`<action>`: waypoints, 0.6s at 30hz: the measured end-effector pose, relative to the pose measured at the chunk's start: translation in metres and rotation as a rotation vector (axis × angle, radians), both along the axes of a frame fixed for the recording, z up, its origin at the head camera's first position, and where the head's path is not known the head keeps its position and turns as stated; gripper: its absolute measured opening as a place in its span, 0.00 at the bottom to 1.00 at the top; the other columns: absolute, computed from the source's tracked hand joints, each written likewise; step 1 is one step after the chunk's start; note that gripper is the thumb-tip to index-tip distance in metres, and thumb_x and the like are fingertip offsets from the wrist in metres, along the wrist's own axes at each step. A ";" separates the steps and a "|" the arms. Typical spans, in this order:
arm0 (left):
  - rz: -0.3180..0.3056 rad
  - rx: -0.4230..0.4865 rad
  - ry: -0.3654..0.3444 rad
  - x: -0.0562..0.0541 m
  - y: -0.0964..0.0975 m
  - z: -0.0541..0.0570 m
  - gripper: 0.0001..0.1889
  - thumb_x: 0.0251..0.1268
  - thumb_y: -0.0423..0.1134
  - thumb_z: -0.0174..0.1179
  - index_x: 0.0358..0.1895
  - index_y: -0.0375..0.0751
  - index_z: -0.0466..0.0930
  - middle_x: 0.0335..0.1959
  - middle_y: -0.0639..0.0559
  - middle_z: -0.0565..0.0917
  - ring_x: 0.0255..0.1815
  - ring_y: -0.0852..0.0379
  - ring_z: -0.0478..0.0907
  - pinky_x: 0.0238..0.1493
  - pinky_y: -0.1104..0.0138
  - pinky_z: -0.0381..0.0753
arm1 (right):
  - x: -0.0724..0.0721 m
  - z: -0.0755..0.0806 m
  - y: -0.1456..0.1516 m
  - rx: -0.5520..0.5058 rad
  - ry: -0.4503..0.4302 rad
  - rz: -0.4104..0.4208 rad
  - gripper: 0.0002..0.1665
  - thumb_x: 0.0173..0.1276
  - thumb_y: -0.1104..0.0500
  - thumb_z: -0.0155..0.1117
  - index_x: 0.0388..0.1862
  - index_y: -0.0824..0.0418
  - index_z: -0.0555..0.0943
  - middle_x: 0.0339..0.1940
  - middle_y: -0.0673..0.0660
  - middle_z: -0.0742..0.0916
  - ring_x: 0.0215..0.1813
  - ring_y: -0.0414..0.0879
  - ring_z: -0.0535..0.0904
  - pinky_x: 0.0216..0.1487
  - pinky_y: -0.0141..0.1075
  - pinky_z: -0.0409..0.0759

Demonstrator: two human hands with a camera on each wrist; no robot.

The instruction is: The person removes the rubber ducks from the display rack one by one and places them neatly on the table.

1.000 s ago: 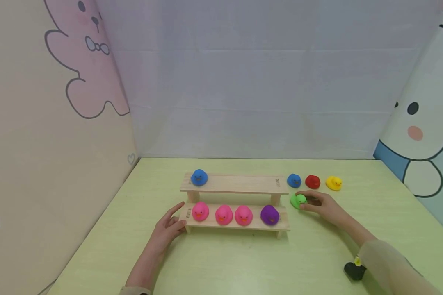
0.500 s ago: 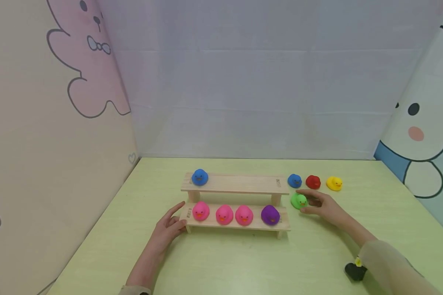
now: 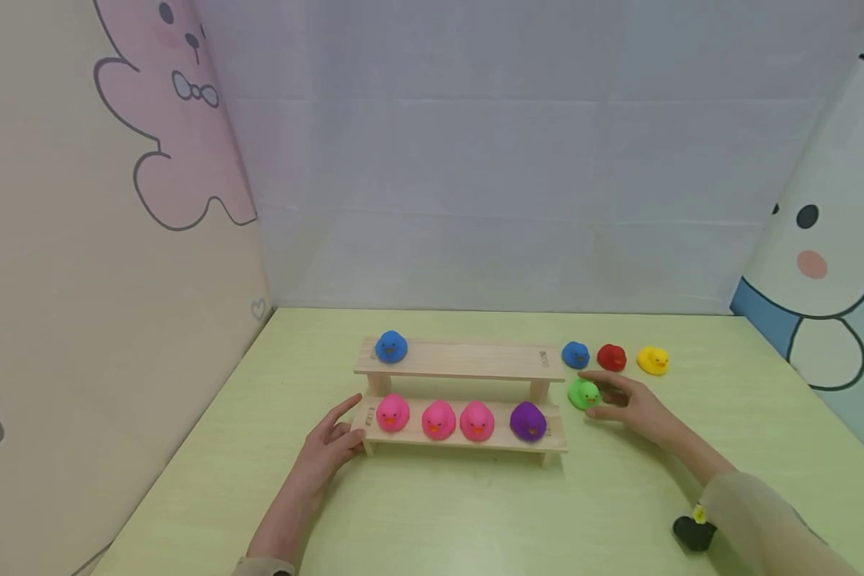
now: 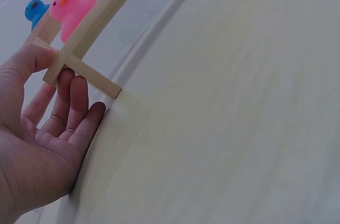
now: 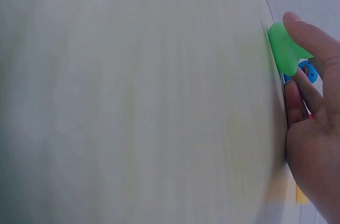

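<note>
A two-step wooden shelf [image 3: 468, 360] stands on the table. My left hand [image 3: 326, 448] holds the left end of its lower step, thumb at the plank and fingers curled beneath it in the left wrist view. On that lower step sit three pink rubber ducks [image 3: 439, 420] and a purple rubber duck [image 3: 529, 422]. One blue rubber duck [image 3: 391, 347] is on the upper step's left end. Just right of the shelf, a green rubber duck [image 3: 585, 394] rests on the table. My right hand [image 3: 630, 404] is beside it, thumb and fingers spread around it.
Behind the right hand, a blue duck [image 3: 575, 354], a red duck [image 3: 611, 358] and a yellow duck [image 3: 653, 361] stand in a row. A black object with a yellow part [image 3: 694, 533] lies by the right sleeve. Curtained walls border the table [image 3: 439, 512].
My right thumb has drawn slightly away from the green duck, so more of the duck shows. The left hand and the shelf have kept their places.
</note>
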State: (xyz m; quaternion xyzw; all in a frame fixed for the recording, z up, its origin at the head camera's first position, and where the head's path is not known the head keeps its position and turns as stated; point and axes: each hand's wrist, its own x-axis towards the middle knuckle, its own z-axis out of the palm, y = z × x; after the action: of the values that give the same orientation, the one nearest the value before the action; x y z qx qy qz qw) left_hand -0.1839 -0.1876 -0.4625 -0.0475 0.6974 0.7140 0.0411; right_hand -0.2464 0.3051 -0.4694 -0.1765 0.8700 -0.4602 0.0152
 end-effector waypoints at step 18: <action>0.001 0.008 0.012 -0.002 0.000 -0.002 0.31 0.64 0.27 0.60 0.70 0.45 0.67 0.36 0.40 0.80 0.38 0.51 0.79 0.43 0.66 0.80 | 0.003 -0.001 0.000 -0.025 -0.002 -0.018 0.35 0.64 0.55 0.70 0.69 0.61 0.71 0.67 0.62 0.74 0.63 0.63 0.71 0.61 0.41 0.71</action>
State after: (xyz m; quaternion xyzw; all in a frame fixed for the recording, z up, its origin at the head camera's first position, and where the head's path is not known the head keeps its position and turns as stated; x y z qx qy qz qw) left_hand -0.1855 -0.1874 -0.4644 -0.0432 0.6947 0.7171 0.0369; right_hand -0.2439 0.3046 -0.4702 -0.1685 0.8657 -0.4712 0.0098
